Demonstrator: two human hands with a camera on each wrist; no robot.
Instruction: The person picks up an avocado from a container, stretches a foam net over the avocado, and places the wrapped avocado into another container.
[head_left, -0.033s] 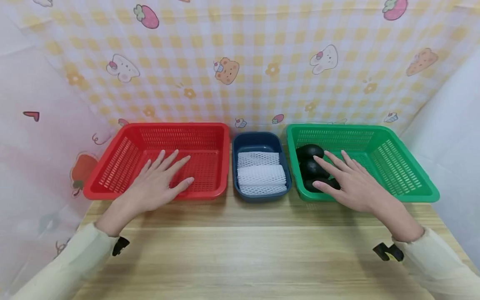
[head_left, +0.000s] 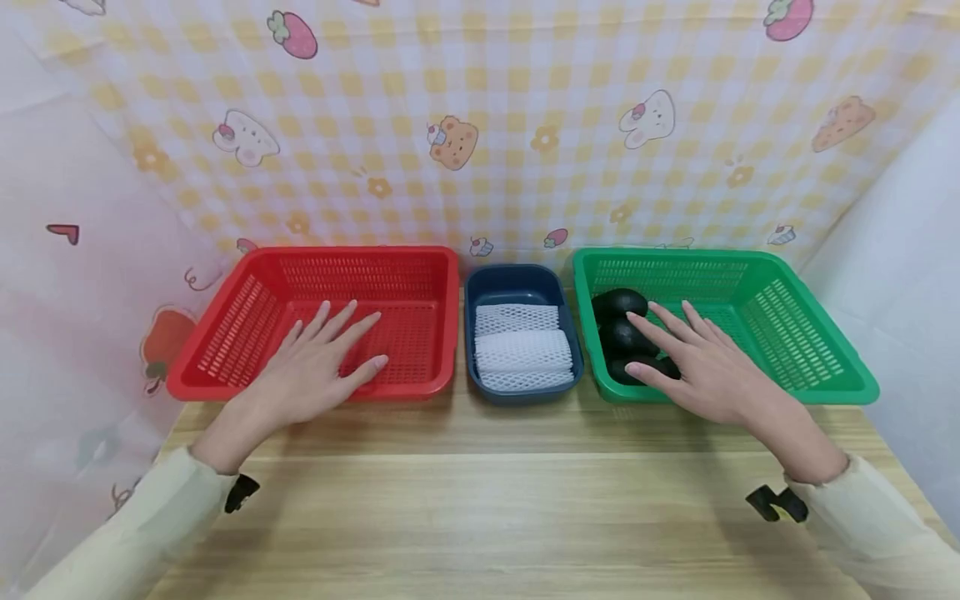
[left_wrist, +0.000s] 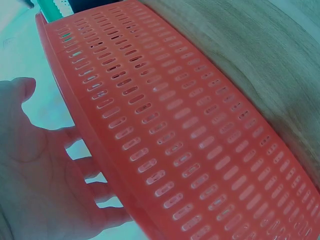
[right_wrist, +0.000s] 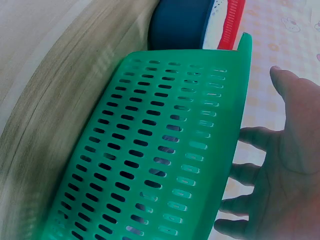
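Observation:
My left hand [head_left: 307, 375] is spread palm down above the front of a red slotted plastic basket [head_left: 447, 325], holding nothing. In the left wrist view its fingers reach past the basket's rim [left_wrist: 107, 175]. Over a green slotted basket [head_left: 798, 329] my right hand [head_left: 705, 375] hovers the same way, fingers straight and apart, with nothing in its grasp. Several dark, glossy oval fruits [head_left: 626, 337] lie along that basket's left side, partly hidden by the right thumb and index finger. Between the baskets, a navy blue bin [head_left: 517, 399] contains white foam net sleeves [head_left: 522, 350].
All three containers stand in a row at the back of a wooden table [head_left: 480, 517]. Behind them hangs a yellow checked cloth [head_left: 495, 192] with cartoon prints. White sheeting [head_left: 82, 333] closes off the left, and more hangs at the right.

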